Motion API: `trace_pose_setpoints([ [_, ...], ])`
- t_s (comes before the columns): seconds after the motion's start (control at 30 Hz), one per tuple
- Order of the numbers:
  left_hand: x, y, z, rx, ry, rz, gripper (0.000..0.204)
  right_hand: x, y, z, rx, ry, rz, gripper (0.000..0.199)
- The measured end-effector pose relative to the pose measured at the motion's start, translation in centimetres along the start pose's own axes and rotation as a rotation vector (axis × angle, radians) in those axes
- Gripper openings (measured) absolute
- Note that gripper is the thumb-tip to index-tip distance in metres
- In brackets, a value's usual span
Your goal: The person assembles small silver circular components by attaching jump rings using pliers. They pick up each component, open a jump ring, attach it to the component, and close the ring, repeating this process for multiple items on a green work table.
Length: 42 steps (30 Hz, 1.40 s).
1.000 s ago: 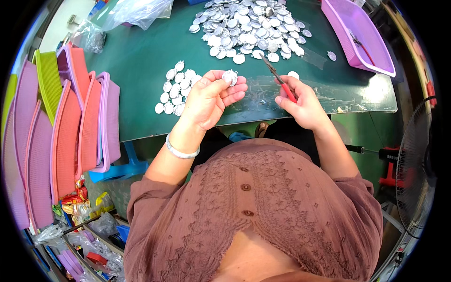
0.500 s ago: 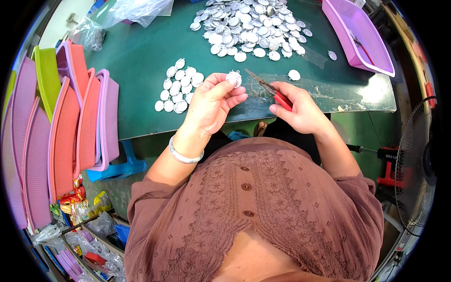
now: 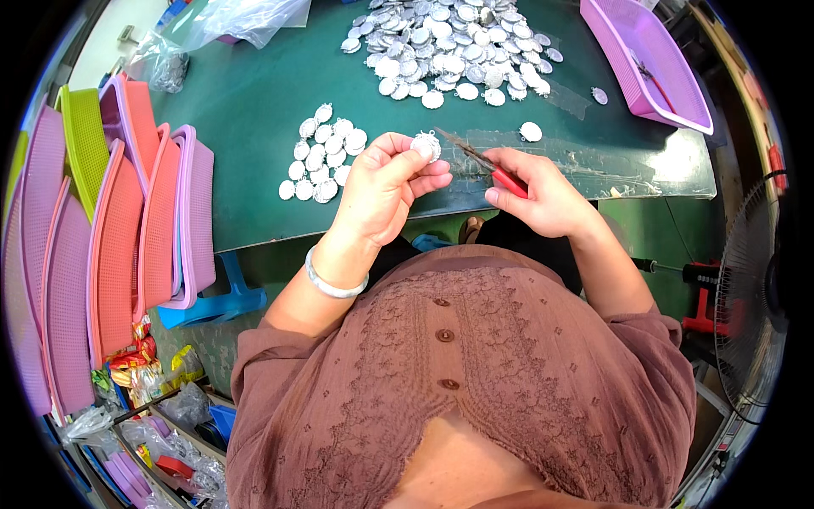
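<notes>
Silvery disc (image 3: 426, 146) in left hand (image 3: 375, 187), fingers (image 3: 404, 164) in a pinch, red-handled pliers (image 3: 510, 182) in right hand (image 3: 547, 197), fingers curled.

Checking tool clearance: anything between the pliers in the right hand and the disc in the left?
Nothing visible. The red-handled pliers in the right hand point toward the silvery disc pinched in the left hand, tips close by its upper edge; contact is too fine to tell.
</notes>
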<state>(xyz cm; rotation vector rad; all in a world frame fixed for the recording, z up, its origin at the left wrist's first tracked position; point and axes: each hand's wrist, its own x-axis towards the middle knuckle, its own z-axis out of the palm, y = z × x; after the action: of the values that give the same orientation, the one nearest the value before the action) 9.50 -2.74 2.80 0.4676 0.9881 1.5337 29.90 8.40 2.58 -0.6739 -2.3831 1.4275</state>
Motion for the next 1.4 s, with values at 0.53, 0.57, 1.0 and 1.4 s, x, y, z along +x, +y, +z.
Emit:
trace_pose_setpoints([
  [0.53,-0.2,0.0,-1.3,-0.209,-0.069,-0.068,0.013,-0.4,0.2,0.3,-0.015,0.016,-0.029,0.038],
  [0.57,-0.1,-0.4,-1.4,-0.170,-0.058,-0.025,0.014,-0.5,0.2,0.4,-0.009,0.012,-0.025,0.038],
  [1.0,-0.5,-0.8,0.1,0.037,0.050,0.127,0.012,-1.2,-0.2,2.1,0.076,0.043,0.006,0.038],
  [1.4,-0.5,-0.7,0.3,0.148,0.061,0.059,0.008,-1.1,-0.2,2.2,0.021,0.020,0.011,0.036],
])
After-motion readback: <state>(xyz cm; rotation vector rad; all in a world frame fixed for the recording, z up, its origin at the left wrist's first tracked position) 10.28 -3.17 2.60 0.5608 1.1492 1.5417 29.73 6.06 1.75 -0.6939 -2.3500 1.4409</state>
